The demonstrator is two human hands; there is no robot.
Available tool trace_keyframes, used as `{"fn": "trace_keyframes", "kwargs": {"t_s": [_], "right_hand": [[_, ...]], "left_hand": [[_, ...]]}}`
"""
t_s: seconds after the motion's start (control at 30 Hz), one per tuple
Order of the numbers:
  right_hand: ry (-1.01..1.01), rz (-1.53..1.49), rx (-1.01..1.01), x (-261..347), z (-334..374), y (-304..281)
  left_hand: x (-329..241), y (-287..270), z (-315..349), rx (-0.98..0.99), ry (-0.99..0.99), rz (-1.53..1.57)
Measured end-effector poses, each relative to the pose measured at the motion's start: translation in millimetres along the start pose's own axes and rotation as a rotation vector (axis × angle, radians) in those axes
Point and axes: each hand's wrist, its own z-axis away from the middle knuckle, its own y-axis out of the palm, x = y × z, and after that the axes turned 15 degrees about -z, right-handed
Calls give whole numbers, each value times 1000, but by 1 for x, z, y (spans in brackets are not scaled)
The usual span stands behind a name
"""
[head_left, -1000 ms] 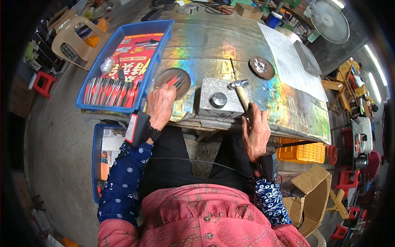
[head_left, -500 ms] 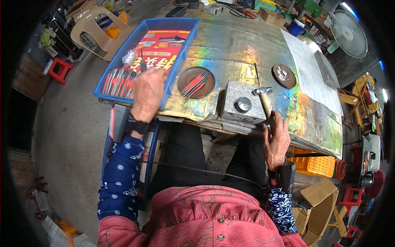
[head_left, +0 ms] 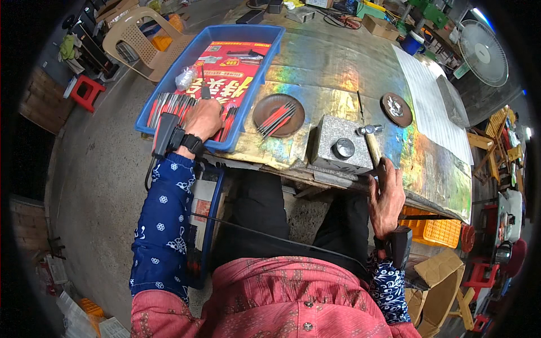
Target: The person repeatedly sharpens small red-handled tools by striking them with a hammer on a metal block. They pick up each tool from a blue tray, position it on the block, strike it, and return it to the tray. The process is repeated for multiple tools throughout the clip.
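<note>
My left hand (head_left: 204, 119) reaches down into a blue plastic tray (head_left: 147, 112), fingers curled toward its near end. Bundles of thin red and black strips (head_left: 172, 105) lie on both sides of it; the fingertips are hidden, so anything in them cannot be made out. My right hand (head_left: 387, 197) rests at the table's front edge, thumb and fingers apart, fingertips beside the wooden handle end of a small hammer (head_left: 372, 143). The hammer leans by a grey stone block (head_left: 332, 132) bearing a round dark metal piece (head_left: 343, 148). More red and black strips (head_left: 277, 119) lie on a brown dish (head_left: 297, 123).
A second brown dish (head_left: 403, 114) with small white pieces sits at the right. A thin dark rod (head_left: 360, 106) lies behind the block. White sheeting (head_left: 428, 90) covers the table's right side. A crumpled clear bag (head_left: 184, 79) and a red printed sheet (head_left: 228, 70) are in the tray.
My left hand has come down and slightly nearer into the tray, uncovering strips to its right. My right hand stays by the hammer handle. The whole view has shifted slightly.
</note>
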Motion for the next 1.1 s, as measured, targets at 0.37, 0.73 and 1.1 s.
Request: {"fn": "trace_keyframes", "kwargs": {"t_s": [0.37, 0.73, 1.1], "right_hand": [[29, 32, -11, 3, -1, 0], [-5, 53, -34, 4, -8, -15], [159, 153, -18, -86, -44, -39]], "left_hand": [[-2, -3, -14, 198, -32, 96], [11, 29, -19, -41, 34, -28], [-1, 0, -4, -328, -111, 582]]}}
